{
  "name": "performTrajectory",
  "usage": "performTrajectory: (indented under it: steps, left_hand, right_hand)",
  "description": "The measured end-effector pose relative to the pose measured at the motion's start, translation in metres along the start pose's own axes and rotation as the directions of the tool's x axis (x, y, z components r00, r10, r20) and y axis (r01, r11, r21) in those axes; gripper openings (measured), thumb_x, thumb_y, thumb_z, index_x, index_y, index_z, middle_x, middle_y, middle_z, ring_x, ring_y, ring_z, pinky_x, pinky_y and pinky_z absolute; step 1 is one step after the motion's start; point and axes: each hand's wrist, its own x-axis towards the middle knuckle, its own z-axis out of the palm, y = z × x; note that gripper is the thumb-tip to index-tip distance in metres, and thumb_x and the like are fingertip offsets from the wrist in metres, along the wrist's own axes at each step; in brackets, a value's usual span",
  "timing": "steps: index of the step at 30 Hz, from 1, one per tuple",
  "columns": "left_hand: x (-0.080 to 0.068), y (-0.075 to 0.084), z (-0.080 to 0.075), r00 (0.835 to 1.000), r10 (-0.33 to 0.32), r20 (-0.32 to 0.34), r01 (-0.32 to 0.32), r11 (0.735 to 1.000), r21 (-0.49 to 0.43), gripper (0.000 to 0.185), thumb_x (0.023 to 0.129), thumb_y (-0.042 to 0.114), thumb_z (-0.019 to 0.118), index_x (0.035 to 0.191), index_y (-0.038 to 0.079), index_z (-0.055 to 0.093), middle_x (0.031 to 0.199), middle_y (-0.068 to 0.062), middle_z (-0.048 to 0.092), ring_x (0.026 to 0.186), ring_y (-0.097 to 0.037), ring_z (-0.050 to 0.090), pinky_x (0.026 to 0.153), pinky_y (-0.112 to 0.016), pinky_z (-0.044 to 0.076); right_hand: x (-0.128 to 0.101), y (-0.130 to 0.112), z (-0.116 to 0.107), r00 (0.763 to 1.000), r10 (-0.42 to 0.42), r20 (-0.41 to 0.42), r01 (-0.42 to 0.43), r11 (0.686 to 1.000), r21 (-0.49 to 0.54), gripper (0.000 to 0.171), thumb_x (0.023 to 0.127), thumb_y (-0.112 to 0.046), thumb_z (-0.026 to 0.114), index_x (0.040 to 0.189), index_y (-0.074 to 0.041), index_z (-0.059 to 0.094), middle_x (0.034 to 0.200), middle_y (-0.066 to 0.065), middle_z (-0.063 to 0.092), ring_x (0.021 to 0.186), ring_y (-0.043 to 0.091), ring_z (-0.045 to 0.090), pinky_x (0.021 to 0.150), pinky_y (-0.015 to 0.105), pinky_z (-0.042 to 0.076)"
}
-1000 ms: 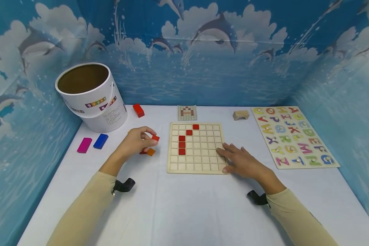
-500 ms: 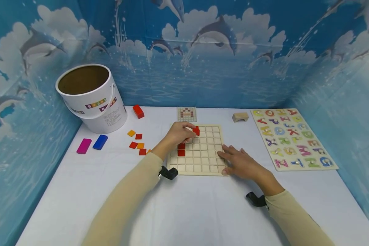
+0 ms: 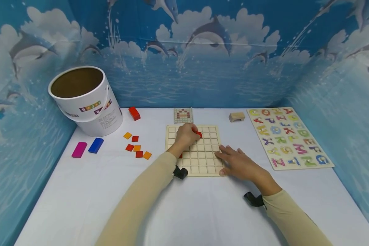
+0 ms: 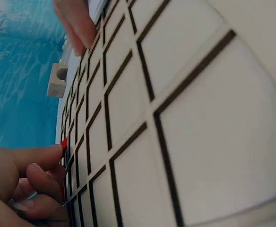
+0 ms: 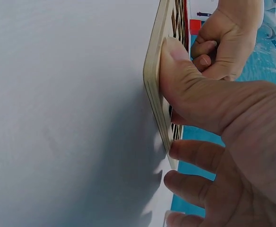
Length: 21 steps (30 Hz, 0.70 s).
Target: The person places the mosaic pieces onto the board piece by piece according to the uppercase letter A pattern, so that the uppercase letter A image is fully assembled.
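Red is what you carry: your left hand (image 3: 187,135) pinches a small red tile (image 3: 199,134) over the upper middle of the wooden grid board (image 3: 209,163), where a second ago that hand was out at the loose tiles (image 3: 137,149) to the left, closing on one. So the tile has come off the surface and now sits at the board's upper rows, its edge showing past your fingertips (image 4: 43,156) in the left wrist view; whether it is seated in a cell I cannot tell. The red tiles laid in the board's left column are mostly hidden under your forearm. Your right hand (image 3: 238,164) has stayed put on the board's near right corner, fingers straight and flat, thumb (image 5: 176,71) pressed on the edge, steadying it. By this I judge the placing almost done. Beyond the board lie the pattern card (image 3: 183,115), the white bucket (image 3: 92,112) and the alphabet puzzle (image 3: 287,136).
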Motion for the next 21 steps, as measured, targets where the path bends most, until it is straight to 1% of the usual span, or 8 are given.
performTrajectory:
  steps: [5, 8, 11, 13, 16, 18, 20, 21]
  left_hand:
    - [0.0, 0.001, 0.005, 0.999, 0.041, -0.004, -0.04, 0.996, 0.073, 0.021, 0.09, 0.005, 0.071, 0.111, 0.008, 0.073, 0.109, -0.008, 0.071, 0.097, -0.026, 0.064, 0.081, -0.038, 0.053]
    - [0.001, 0.0, 0.005, 0.999, 0.05, -0.014, -0.048, 0.995, 0.093, 0.027, 0.09, 0.005, 0.07, 0.117, 0.007, 0.073, 0.115, -0.008, 0.072, 0.099, -0.025, 0.066, 0.084, -0.037, 0.054]
    - [0.0, -0.002, 0.002, 0.998, 0.052, -0.028, -0.049, 0.995, 0.083, 0.031, 0.09, 0.006, 0.07, 0.121, 0.007, 0.073, 0.115, -0.007, 0.073, 0.096, -0.022, 0.067, 0.081, -0.035, 0.055]
    - [-0.003, -0.002, -0.003, 0.998, 0.055, -0.037, -0.053, 0.997, 0.05, 0.032, 0.09, 0.006, 0.069, 0.121, 0.007, 0.073, 0.109, -0.007, 0.074, 0.09, -0.021, 0.067, 0.075, -0.033, 0.054]
    - [-0.01, -0.002, -0.019, 0.997, 0.061, -0.044, -0.062, 0.998, -0.026, 0.03, 0.092, 0.009, 0.069, 0.123, 0.007, 0.072, 0.101, -0.007, 0.073, 0.085, -0.02, 0.067, 0.071, -0.033, 0.053]
    - [-0.016, -0.006, -0.035, 0.997, 0.058, -0.047, -0.062, 0.995, -0.083, 0.03, 0.094, 0.012, 0.068, 0.124, 0.008, 0.072, 0.1, -0.007, 0.071, 0.084, -0.021, 0.066, 0.07, -0.033, 0.053]
    - [-0.023, -0.015, -0.056, 0.998, 0.043, -0.047, -0.049, 0.989, -0.141, 0.031, 0.095, 0.016, 0.069, 0.126, 0.008, 0.07, 0.103, -0.007, 0.069, 0.085, -0.024, 0.065, 0.072, -0.035, 0.053]
    - [-0.027, -0.023, -0.067, 0.998, 0.029, -0.048, -0.037, 0.986, -0.164, 0.032, 0.096, 0.017, 0.068, 0.127, 0.009, 0.07, 0.105, -0.008, 0.068, 0.086, -0.025, 0.065, 0.073, -0.036, 0.053]
  right_hand:
    - [0.0, -0.001, 0.0, 1.0, 0.011, 0.006, -0.011, 1.0, 0.009, 0.078, 0.088, -0.038, 0.078, 0.153, -0.009, 0.046, 0.165, 0.02, 0.026, 0.152, 0.046, 0.02, 0.116, 0.07, 0.015]
    - [0.001, -0.001, -0.001, 1.0, 0.012, 0.008, -0.012, 1.0, 0.011, 0.079, 0.088, -0.038, 0.078, 0.154, -0.009, 0.045, 0.166, 0.02, 0.025, 0.151, 0.047, 0.02, 0.116, 0.07, 0.015]
    - [0.003, -0.001, -0.002, 1.0, 0.019, 0.011, -0.019, 1.0, 0.01, 0.08, 0.088, -0.039, 0.078, 0.154, -0.009, 0.045, 0.166, 0.02, 0.024, 0.152, 0.046, 0.02, 0.117, 0.07, 0.015]
    - [0.003, -0.002, -0.003, 1.0, 0.023, 0.013, -0.023, 1.0, 0.009, 0.08, 0.087, -0.039, 0.078, 0.154, -0.01, 0.045, 0.166, 0.019, 0.024, 0.152, 0.046, 0.02, 0.117, 0.069, 0.014]
    - [0.003, -0.001, -0.003, 1.0, 0.02, 0.008, -0.02, 1.0, 0.002, 0.08, 0.087, -0.038, 0.078, 0.154, -0.009, 0.045, 0.166, 0.019, 0.025, 0.152, 0.045, 0.021, 0.117, 0.069, 0.016]
    - [0.003, -0.002, -0.003, 1.0, 0.011, 0.001, -0.011, 1.0, 0.004, 0.08, 0.087, -0.038, 0.079, 0.153, -0.008, 0.046, 0.165, 0.021, 0.026, 0.151, 0.046, 0.022, 0.116, 0.07, 0.017]
    - [0.002, -0.002, -0.001, 1.0, 0.008, -0.002, -0.008, 1.0, 0.013, 0.079, 0.087, -0.037, 0.079, 0.153, -0.008, 0.046, 0.165, 0.021, 0.026, 0.151, 0.046, 0.022, 0.116, 0.07, 0.017]
    - [0.002, -0.003, -0.001, 1.0, 0.007, -0.003, -0.007, 1.0, 0.017, 0.079, 0.087, -0.037, 0.079, 0.153, -0.008, 0.046, 0.165, 0.021, 0.026, 0.151, 0.047, 0.022, 0.116, 0.07, 0.017]
